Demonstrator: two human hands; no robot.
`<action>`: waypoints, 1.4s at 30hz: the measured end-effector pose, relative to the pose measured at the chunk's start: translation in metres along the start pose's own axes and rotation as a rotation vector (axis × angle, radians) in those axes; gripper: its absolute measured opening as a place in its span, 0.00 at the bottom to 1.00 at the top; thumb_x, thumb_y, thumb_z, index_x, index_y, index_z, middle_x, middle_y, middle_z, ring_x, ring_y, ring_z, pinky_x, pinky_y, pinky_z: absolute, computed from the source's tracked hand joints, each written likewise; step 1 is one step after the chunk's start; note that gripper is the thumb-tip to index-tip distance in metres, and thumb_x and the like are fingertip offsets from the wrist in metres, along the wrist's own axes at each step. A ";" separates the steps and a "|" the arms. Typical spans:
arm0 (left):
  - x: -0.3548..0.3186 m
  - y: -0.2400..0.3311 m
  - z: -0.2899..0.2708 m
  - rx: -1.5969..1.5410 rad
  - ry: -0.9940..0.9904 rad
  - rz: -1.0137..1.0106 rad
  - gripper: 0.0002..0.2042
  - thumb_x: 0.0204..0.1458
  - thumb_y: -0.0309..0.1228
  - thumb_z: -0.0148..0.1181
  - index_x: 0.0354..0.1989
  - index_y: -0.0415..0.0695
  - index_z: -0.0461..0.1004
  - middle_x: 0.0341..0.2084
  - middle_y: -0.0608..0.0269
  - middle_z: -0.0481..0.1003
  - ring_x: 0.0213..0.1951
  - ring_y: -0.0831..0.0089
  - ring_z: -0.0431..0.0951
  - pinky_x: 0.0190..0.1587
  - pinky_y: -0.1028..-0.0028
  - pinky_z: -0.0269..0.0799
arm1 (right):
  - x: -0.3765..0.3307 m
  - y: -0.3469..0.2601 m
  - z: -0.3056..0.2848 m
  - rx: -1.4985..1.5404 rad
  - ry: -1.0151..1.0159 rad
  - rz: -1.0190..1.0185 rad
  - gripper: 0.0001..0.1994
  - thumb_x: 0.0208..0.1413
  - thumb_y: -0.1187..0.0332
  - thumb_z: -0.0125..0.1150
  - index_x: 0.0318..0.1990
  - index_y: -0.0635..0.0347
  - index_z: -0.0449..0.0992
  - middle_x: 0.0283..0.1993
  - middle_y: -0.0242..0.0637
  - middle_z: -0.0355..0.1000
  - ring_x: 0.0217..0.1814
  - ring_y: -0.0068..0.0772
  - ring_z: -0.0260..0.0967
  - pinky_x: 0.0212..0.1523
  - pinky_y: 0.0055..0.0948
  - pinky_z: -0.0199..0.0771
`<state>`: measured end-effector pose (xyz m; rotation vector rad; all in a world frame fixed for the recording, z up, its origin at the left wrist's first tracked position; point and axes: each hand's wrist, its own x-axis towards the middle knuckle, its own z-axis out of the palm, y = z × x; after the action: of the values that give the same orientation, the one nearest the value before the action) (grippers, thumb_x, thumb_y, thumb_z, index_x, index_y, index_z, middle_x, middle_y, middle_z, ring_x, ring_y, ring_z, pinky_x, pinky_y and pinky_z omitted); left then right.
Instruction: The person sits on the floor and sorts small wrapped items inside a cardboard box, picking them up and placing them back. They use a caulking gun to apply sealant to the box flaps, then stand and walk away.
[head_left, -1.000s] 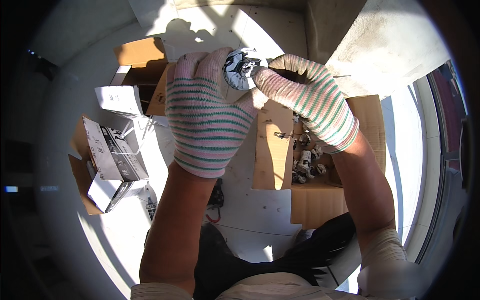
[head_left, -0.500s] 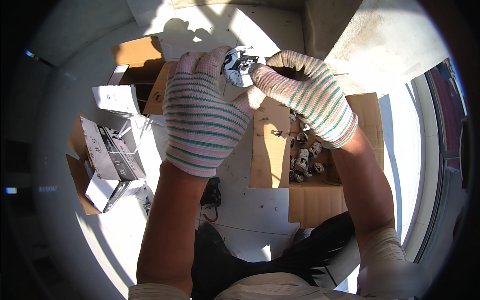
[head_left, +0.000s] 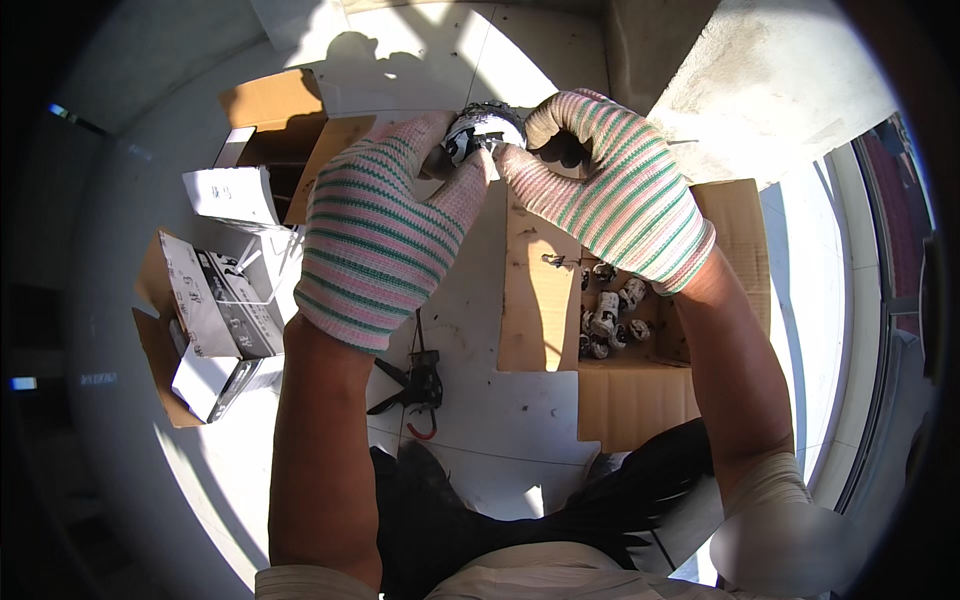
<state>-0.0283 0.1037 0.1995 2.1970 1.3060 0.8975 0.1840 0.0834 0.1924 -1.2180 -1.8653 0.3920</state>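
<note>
Both my hands wear knitted gloves with pink, white and green stripes. Between them, up at the top middle, is a crumpled black-and-white wrapper [head_left: 484, 128] squeezed into a rounded lump. My left hand [head_left: 385, 230] is closed round its left side, the thumb pressing from below. My right hand [head_left: 620, 190] pinches the lower right side with its thumb; its curled fingers are partly hidden. Below my right wrist, several similar crumpled wrappers [head_left: 606, 314] lie inside an open cardboard box [head_left: 638, 405].
A black caulking gun [head_left: 424, 385] with a red hook lies on the tiled floor [head_left: 500, 420] between my forearms. To the left stand two open cartons, a farther one [head_left: 270, 105] and a nearer one [head_left: 240, 320] holding white pieces. A concrete wall [head_left: 770, 80] rises at upper right.
The wrapper has turned and looks more compact and rounded. My left hand has shifted left and down, its thumb now against the wrapper, uncovering more of the caulking gun.
</note>
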 end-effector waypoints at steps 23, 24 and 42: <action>-0.005 -0.006 0.015 0.144 0.006 -0.087 0.15 0.58 0.39 0.64 0.41 0.37 0.82 0.26 0.56 0.83 0.27 0.70 0.83 0.37 0.71 0.81 | 0.000 -0.001 0.007 -0.448 -0.003 -0.230 0.19 0.58 0.55 0.72 0.39 0.66 0.80 0.34 0.45 0.76 0.36 0.45 0.78 0.41 0.38 0.80; -0.005 -0.004 0.014 0.132 -0.028 -0.117 0.14 0.59 0.36 0.65 0.43 0.36 0.82 0.28 0.58 0.83 0.29 0.74 0.82 0.38 0.73 0.80 | 0.000 0.001 0.007 -0.439 -0.005 -0.234 0.20 0.58 0.54 0.72 0.39 0.66 0.80 0.34 0.45 0.76 0.35 0.44 0.78 0.40 0.37 0.80; -0.005 -0.005 0.012 0.050 -0.036 -0.100 0.14 0.63 0.36 0.63 0.43 0.35 0.82 0.29 0.60 0.83 0.31 0.78 0.81 0.37 0.76 0.78 | -0.002 -0.001 -0.002 -0.371 -0.057 -0.092 0.18 0.63 0.53 0.67 0.41 0.62 0.82 0.31 0.40 0.77 0.28 0.34 0.75 0.32 0.31 0.77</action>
<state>-0.0244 0.1015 0.1860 2.1534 1.4219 0.7921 0.1849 0.0812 0.1931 -1.3651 -2.0975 0.0284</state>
